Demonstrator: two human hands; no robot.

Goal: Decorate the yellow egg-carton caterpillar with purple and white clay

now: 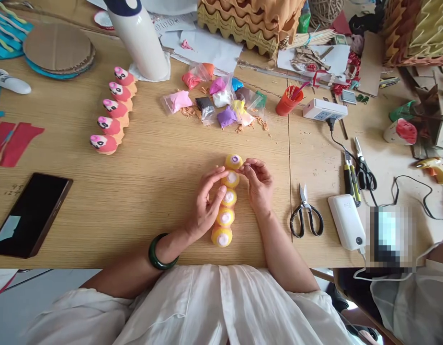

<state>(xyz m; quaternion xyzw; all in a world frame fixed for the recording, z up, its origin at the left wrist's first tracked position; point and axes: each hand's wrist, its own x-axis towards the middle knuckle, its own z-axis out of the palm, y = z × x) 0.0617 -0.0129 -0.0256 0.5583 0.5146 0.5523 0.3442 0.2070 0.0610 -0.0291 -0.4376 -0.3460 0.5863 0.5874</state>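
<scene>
In front of me lies a strip of egg carton cups, painted yellow, each with a pale pink round patch on top. The farthest cup also shows a dark purple ring on its patch. My left hand rests along the strip's left side, fingers stretched and thumb apart, the fingertips touching the upper cups. At the right of the farthest cup, my right hand is closed in a pinch; anything between its fingertips is too small to make out. Bags of coloured clay lie beyond the strip.
A pink-red painted egg carton strip sits at left, near a white bottle and a phone. To the right are scissors, a white power bank, a red cup and a power strip. Another person sits at right.
</scene>
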